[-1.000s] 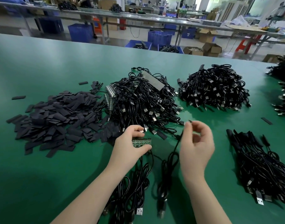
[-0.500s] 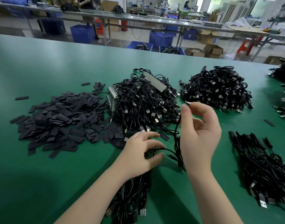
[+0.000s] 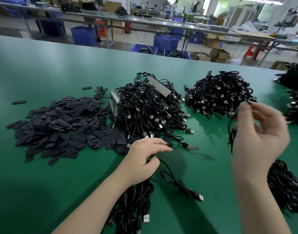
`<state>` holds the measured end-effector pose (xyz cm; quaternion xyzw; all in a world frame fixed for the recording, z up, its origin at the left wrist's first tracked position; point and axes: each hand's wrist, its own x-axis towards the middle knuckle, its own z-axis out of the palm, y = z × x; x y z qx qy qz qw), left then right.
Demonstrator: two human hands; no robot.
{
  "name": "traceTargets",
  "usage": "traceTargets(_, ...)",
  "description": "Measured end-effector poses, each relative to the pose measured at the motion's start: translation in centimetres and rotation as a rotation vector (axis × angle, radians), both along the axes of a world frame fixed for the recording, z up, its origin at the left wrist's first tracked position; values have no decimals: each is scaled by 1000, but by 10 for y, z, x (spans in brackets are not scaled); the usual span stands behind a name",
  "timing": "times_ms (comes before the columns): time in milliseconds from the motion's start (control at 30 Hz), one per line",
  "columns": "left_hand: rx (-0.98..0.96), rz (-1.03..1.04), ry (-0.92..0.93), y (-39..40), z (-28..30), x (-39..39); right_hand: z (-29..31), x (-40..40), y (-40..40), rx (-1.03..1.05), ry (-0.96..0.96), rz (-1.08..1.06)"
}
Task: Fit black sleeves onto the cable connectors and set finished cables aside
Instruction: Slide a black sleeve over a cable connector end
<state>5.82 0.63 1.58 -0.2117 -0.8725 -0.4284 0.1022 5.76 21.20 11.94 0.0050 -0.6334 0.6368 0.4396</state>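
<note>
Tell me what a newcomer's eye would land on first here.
The heaps on the green table: flat black sleeves at left, tangled cables in the middle. Nearer, the left hand grips a cable bundle, and the raised, blurred right hand pinches one cable.

Green surface (image 3: 63,68) stretched out before me; beyond it, long grey benches (image 3: 161,25), blue crates (image 3: 166,42) and open cardboard boxes (image 3: 219,54) on a pale floor (image 3: 246,60), a red stool (image 3: 252,51), daylight at the back.
</note>
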Motion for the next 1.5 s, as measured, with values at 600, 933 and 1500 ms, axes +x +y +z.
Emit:
traceTargets(600, -176, 451, 415, -8, 6, 0, -61, -4, -71, 66, -679, 645)
traceTargets(933, 93, 621, 364, -30, 14, -9, -61, 2, -45, 568, -846, 563)
traceTargets(1500, -4, 488, 319, -30, 14, -13, -104, -39, -53, 1060, -887, 189)
